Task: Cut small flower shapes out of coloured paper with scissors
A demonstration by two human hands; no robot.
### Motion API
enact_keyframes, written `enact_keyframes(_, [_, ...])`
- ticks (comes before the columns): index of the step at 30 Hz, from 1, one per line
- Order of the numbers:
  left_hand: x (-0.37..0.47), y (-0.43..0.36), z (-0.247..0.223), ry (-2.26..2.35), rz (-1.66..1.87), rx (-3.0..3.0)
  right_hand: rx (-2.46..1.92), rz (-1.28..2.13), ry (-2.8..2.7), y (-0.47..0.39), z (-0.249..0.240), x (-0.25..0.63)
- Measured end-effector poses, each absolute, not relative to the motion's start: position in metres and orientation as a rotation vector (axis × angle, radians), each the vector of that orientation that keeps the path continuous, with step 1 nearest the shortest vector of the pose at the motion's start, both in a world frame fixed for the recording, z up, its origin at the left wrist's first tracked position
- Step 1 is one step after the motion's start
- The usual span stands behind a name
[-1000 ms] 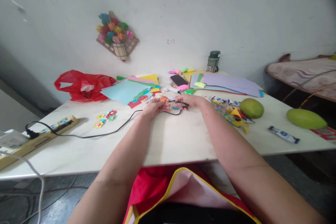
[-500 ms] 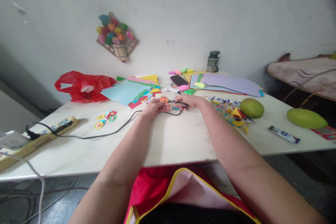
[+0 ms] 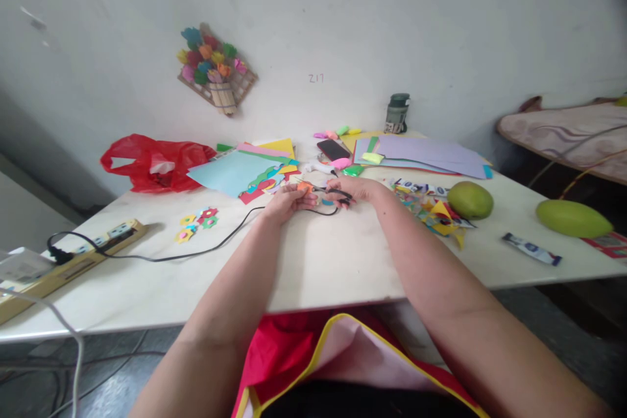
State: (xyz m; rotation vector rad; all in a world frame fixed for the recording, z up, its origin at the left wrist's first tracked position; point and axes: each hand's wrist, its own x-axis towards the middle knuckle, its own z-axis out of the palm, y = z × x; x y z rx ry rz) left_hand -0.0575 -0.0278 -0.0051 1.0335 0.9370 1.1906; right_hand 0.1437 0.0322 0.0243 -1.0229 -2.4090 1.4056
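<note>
Very little changes over the last second: both hands keep to the same spot at the middle of the bench (image 3: 323,268), and the whole view merely drifts a touch. The left hand (image 3: 289,201) still has its fingers pinched, thumb uppermost, on a small orange piece (image 3: 304,187). The right hand (image 3: 360,187), at the piece's 3 o'clock, keeps its fingers curled around the dark handles of the scissors (image 3: 345,196), whose blades point towards 9 o'clock and reach the orange piece. How far the blades stand apart is too small to tell. With both grips unchanged, the work on the orange piece appears to be still under way, in small moves.

Around the piece, nothing seems displaced: the paper flowers (image 3: 198,225) lie well apart at 8 o'clock, the light blue sheet (image 3: 230,171) at 10, the purple sheet (image 3: 431,151) at 2, and the colourful scraps (image 3: 448,222) at 4. The black cable (image 3: 206,252) runs past the left hand from 8 o'clock.
</note>
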Motion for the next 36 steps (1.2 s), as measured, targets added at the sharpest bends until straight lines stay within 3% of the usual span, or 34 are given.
enact_keyframes(36, [-0.0575, -0.0286, -0.0037, 0.917, 1.140, 1.075, -1.042, 1.453, -2.300, 0.0313, 0.0256, 0.1435])
